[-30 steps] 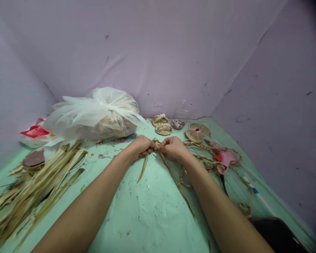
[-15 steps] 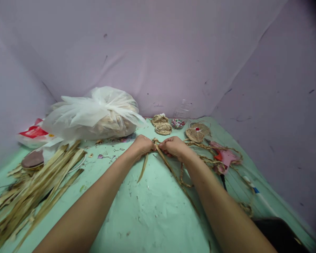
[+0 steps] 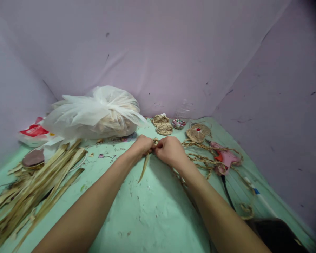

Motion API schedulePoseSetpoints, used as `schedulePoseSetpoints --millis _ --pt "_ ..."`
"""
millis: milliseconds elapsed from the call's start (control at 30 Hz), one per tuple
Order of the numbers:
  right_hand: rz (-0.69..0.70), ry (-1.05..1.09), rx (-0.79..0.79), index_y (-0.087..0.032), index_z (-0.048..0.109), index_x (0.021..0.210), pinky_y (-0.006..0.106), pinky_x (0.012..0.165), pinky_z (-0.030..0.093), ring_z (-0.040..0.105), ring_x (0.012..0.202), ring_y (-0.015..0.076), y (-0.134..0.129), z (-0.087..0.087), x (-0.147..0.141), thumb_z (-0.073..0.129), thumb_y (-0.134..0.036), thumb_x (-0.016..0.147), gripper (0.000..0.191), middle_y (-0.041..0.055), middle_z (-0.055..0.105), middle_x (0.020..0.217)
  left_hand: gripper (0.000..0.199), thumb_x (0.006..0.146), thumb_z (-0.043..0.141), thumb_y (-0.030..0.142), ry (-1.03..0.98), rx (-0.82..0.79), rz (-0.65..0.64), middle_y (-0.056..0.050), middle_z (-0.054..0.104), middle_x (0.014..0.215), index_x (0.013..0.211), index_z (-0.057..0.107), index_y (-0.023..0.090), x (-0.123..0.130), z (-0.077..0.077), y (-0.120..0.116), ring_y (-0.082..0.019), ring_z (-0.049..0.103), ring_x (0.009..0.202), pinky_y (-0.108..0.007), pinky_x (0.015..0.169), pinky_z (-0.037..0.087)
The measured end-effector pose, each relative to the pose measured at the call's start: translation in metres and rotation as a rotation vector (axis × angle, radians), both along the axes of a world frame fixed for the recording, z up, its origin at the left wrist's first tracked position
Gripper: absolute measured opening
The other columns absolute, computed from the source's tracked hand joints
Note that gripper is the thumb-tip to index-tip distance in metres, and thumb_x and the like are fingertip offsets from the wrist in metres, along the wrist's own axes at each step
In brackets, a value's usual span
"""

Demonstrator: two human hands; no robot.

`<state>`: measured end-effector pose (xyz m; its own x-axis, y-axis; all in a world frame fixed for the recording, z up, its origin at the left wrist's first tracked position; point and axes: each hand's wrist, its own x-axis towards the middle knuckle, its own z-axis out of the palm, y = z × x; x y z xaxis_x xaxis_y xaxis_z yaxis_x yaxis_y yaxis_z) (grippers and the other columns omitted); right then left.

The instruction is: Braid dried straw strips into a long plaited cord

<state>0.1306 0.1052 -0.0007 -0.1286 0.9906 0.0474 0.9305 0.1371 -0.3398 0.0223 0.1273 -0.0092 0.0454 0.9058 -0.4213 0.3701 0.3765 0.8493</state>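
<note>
My left hand point(image 3: 143, 144) and my right hand point(image 3: 169, 150) meet over the middle of the green table cover, both closed on a braid of dried plant fibre point(image 3: 155, 141). Only a small bit of the braid shows between them. A loose strip point(image 3: 144, 168) hangs down below my left hand. The right fingertips pinch right beside the left ones; what they grip is mostly hidden behind the knuckles. Beyond my right wrist, a long braided rope point(image 3: 204, 160) lies in loops on the table.
Flat dried strips point(image 3: 42, 186) lie in a pile at the left, near a stuffed white plastic bag point(image 3: 94, 116). At the back are woven coils point(image 3: 163, 128), a dish of beads point(image 3: 178, 123) and a round woven piece point(image 3: 196, 134). A pink glue gun point(image 3: 230, 158) lies at the right.
My right hand has moved left and turned, now against my left hand. The long strip that ran down between my hands is now mostly hidden by my right hand and forearm.
</note>
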Motion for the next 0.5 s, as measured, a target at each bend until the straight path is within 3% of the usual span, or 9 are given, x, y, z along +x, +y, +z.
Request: schedulePoseSetpoints --millis 133,300,400,500 --pt "0.092 -0.223 0.068 -0.014 0.068 0.076 0.026 0.053 0.034 0.059 0.065 0.0220 -0.008 0.005 -0.008 0.048 -0.022 0.065 0.024 0.0142 0.066 0.073 0.019 0.052 0.046 0.009 -0.064 -0.049 -0.028 0.005 0.029 0.032 0.040 0.033 0.016 -0.003 0.005 -0.002 -0.002 0.018 0.030 -0.021 0.036 0.008" --pt "0.203 -0.240 0.035 -0.015 0.067 0.073 0.027 0.053 0.034 0.058 0.064 0.0217 -0.013 0.013 -0.005 0.050 -0.018 0.062 0.021 0.0118 0.065 0.070 0.014 0.049 0.047 0.005 -0.080 0.004 0.020 0.007 0.026 0.031 0.043 0.038 0.015 -0.004 0.003 -0.001 -0.002 0.018 0.030 -0.020 0.036 0.010" --pt "0.211 -0.027 -0.076 -0.015 0.066 0.066 0.024 0.051 0.034 0.056 0.060 0.0178 -0.004 0.013 0.010 0.053 -0.017 0.062 0.014 0.0068 0.063 0.061 0.010 0.051 0.051 0.008 -0.049 0.009 0.004 0.007 0.029 0.032 0.046 0.044 0.013 -0.004 0.003 0.000 -0.003 0.020 0.030 -0.020 0.036 0.012" --pt "0.038 0.388 -0.158 -0.013 0.066 0.067 0.020 0.050 0.035 0.054 0.057 0.0138 0.012 0.003 0.024 0.053 -0.016 0.064 0.014 0.0028 0.060 0.055 0.008 0.053 0.054 0.011 -0.041 0.015 -0.038 0.006 0.031 0.033 0.048 0.048 0.012 -0.007 0.004 0.000 -0.002 0.021 0.031 -0.020 0.036 0.013"
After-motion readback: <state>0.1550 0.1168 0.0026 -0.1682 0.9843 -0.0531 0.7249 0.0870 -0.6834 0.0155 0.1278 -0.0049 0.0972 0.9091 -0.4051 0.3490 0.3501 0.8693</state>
